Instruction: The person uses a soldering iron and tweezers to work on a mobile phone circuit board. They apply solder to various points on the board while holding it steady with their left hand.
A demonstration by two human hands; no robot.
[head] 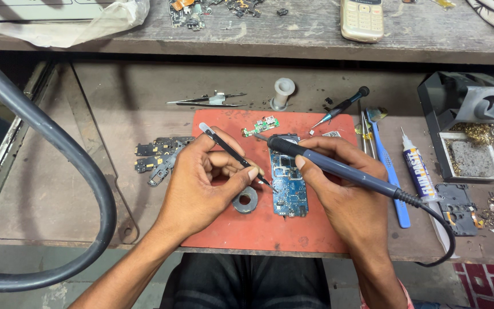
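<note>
Worn wooden desk (87,189), red mat (270,229) at its near edge. Left hand (201,183), grip pinched on black tweezers (230,151), tips at left edge of blue circuit board (289,189) lying mid-mat. Right hand (344,189), grip wrapped round soldering iron (338,167), tip over board's top. Solder roll (246,200) just beside board, under left fingers. Small green board (261,126) near mat's far edge. Flux tube (420,171), blue brush (393,177) crowd right side. Thick hose (58,149) loops left; bare desk between hose and mat.
</note>
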